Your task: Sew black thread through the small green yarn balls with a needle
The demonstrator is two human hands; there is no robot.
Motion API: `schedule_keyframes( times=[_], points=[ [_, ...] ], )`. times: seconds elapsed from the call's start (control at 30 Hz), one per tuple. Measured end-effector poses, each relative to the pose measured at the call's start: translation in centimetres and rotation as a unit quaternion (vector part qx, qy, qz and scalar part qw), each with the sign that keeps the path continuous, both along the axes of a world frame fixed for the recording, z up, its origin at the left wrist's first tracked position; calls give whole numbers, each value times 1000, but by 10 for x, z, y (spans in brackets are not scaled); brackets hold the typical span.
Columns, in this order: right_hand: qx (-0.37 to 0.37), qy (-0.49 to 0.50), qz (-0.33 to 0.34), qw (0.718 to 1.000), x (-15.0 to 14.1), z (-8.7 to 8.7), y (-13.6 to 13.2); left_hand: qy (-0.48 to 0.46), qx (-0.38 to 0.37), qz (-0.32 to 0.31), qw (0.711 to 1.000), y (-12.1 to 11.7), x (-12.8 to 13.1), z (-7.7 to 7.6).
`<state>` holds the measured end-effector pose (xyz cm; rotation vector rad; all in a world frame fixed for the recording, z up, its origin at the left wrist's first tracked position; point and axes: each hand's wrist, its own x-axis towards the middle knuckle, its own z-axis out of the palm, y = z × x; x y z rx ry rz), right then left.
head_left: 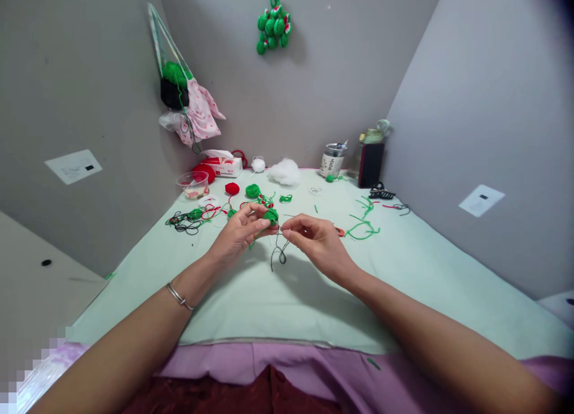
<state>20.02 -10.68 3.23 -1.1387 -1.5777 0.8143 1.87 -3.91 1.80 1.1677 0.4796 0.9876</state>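
My left hand is closed around a small green crocheted piece, held above the pale green tablecloth. From that piece dark yarn hangs down in a loose loop. Just to the right, my right hand pinches with thumb and forefinger close to the piece. A thin needle-like line shows by its fingertips, too fine to make out for sure; the dark yarn runs to this pinch. A green yarn tail hangs below my left fingers.
Behind my hands lie a red yarn ball, a green yarn ball and white stuffing. Tangled black yarn and a clear tub are at left. Green yarn scraps, a hair claw and a phone are at right.
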Motion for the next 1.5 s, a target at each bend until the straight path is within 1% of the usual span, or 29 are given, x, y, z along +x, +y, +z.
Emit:
schedule_keyframes(
  times=[0.17,0.33,0.53,0.63,0.73,0.8,0.9,1.03,1.1,1.23,1.3,1.4,1.47,1.5],
  points=[
    [-8,-13,-4,1000,0,1,-1,10,9,9,1000,-1,1,1],
    [7,-20,-10,1000,1,-1,2,35,23,28,999,-2,2,1],
    [13,-24,-15,1000,3,-1,2,49,24,30,998,-1,2,0],
    [8,-8,-15,1000,3,0,2,46,26,28,998,0,1,-1],
    [12,27,-35,999,2,-1,3,59,61,41,996,1,1,-4],
    [-2,49,-40,998,1,-3,5,81,99,57,990,0,1,-5],
    [-55,61,-17,997,0,-6,8,120,151,70,979,-4,3,-7],
    [-131,86,16,987,3,-10,14,137,176,77,972,-9,5,-8],
    [-142,125,27,982,5,-9,15,142,195,100,965,-10,6,-9],
    [-134,190,64,970,6,-6,12,165,247,152,943,-7,6,-12],
    [-131,200,73,968,5,-5,10,167,261,156,938,-6,5,-12],
    [-135,217,44,966,4,-7,12,143,258,148,944,-8,4,-13],
    [-161,235,29,958,3,-10,14,123,254,137,950,-10,5,-13],
    [-179,243,37,953,2,-12,16,118,256,134,950,-11,6,-13]
  ],
)
